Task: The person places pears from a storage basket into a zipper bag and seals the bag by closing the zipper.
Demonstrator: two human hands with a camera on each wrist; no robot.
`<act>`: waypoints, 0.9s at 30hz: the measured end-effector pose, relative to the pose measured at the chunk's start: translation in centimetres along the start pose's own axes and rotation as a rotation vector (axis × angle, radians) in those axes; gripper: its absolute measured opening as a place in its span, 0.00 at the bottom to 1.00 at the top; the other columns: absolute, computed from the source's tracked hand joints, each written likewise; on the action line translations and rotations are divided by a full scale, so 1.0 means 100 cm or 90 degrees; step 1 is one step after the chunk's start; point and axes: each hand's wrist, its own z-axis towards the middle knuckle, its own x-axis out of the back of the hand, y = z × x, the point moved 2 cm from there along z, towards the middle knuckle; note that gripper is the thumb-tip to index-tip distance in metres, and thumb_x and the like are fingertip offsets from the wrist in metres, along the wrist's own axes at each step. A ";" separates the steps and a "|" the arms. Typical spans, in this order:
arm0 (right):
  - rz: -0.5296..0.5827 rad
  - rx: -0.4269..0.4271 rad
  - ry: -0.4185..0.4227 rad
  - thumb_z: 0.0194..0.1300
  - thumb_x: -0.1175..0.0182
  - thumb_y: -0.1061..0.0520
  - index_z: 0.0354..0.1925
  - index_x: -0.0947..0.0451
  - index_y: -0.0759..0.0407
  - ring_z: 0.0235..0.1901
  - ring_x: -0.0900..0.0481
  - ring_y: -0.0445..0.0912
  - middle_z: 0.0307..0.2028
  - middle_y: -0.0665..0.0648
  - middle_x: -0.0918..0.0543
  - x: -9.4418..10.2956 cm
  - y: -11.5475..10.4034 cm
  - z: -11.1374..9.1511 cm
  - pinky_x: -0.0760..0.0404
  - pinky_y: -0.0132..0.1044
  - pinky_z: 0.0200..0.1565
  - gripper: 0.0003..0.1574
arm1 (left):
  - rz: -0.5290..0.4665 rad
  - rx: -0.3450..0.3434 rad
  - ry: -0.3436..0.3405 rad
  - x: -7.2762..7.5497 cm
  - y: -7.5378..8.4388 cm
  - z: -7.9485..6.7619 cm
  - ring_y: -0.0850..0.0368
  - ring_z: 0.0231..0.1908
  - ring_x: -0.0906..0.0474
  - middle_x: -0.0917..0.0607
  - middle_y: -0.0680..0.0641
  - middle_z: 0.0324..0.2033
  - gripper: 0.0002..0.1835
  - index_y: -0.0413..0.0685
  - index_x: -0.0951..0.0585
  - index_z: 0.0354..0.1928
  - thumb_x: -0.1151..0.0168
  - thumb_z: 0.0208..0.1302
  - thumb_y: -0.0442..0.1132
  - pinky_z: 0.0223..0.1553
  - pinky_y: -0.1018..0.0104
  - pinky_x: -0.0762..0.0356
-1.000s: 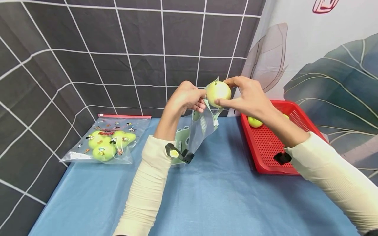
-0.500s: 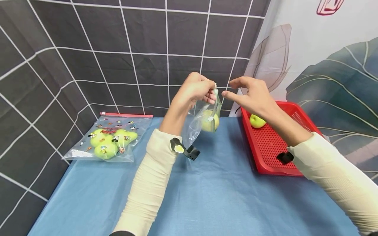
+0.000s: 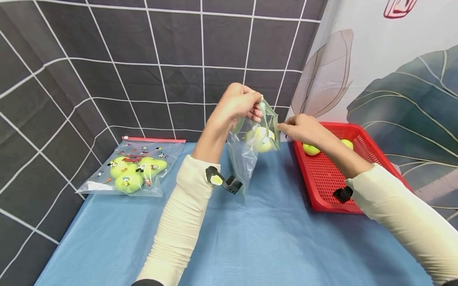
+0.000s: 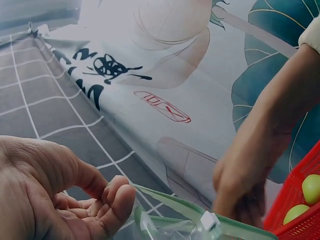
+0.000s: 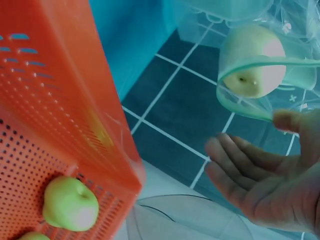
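Note:
My left hand (image 3: pixel 240 104) pinches the green-edged mouth of a clear zip bag (image 3: pixel 244 159), holding it up above the table. A round yellow-green apple (image 3: pixel 262 139) hangs inside the bag; the right wrist view shows the apple (image 5: pixel 252 62) just within the bag's rim. My right hand (image 3: pixel 304 128) is at the right side of the bag mouth. In the right wrist view, the thumb of this hand (image 5: pixel 280 185) meets the rim, while the other fingers stretch loosely below it. A white slider (image 4: pixel 210 220) sits on the bag's zip in the left wrist view.
A red perforated basket (image 3: pixel 311 190) stands at the right with green fruits (image 3: pixel 310 149) in it. At the left lies a printed clear bag (image 3: pixel 107 184) with a red zip, holding several green fruits. Blue cloth (image 3: pixel 272 238) covers the table; dark gridded cloth hangs behind.
The right hand let the apple go into the bag, drew back, then came down to the bag's right edge. The left hand rose slightly to the right with the bag, whose mouth now spreads wider.

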 end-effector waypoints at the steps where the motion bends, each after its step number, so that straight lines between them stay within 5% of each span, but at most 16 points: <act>1: 0.000 -0.001 -0.019 0.79 0.40 0.33 0.47 0.08 0.63 0.39 0.14 0.54 0.33 0.57 0.08 -0.003 0.001 0.001 0.20 0.46 0.42 0.35 | 0.002 -0.001 0.001 0.000 0.001 0.000 0.62 0.16 0.19 0.18 0.48 0.18 0.13 0.22 0.14 0.48 0.45 0.79 0.26 0.26 0.71 0.13; 5: 0.045 0.016 -0.081 0.76 0.34 0.43 0.32 0.11 0.58 0.29 0.23 0.43 0.26 0.48 0.14 -0.016 0.002 0.002 0.26 0.38 0.34 0.23 | 0.001 -0.004 0.003 -0.002 0.003 -0.001 0.61 0.15 0.19 0.18 0.48 0.17 0.12 0.25 0.14 0.45 0.45 0.78 0.26 0.26 0.70 0.13; 11: 0.156 0.025 -0.141 0.74 0.37 0.57 0.41 0.10 0.68 0.32 0.14 0.35 0.28 0.47 0.09 -0.029 -0.002 0.001 0.17 0.26 0.39 0.15 | 0.002 -0.008 0.006 0.000 0.005 -0.002 0.61 0.15 0.18 0.18 0.48 0.17 0.12 0.24 0.14 0.46 0.45 0.78 0.26 0.26 0.69 0.12; 16: 0.160 0.022 -0.077 0.72 0.38 0.59 0.41 0.10 0.68 0.32 0.15 0.39 0.28 0.50 0.09 -0.017 -0.003 0.002 0.18 0.30 0.38 0.14 | -0.004 -0.010 0.034 0.010 0.003 -0.002 0.61 0.15 0.18 0.18 0.47 0.17 0.11 0.28 0.14 0.41 0.45 0.77 0.26 0.26 0.68 0.11; 27: 0.131 0.015 0.122 0.75 0.41 0.47 0.36 0.08 0.56 0.31 0.22 0.40 0.25 0.41 0.15 0.044 -0.023 0.001 0.28 0.37 0.34 0.20 | -0.014 0.013 0.092 0.034 -0.004 -0.001 0.62 0.17 0.17 0.19 0.49 0.18 0.12 0.27 0.15 0.42 0.46 0.80 0.29 0.26 0.69 0.11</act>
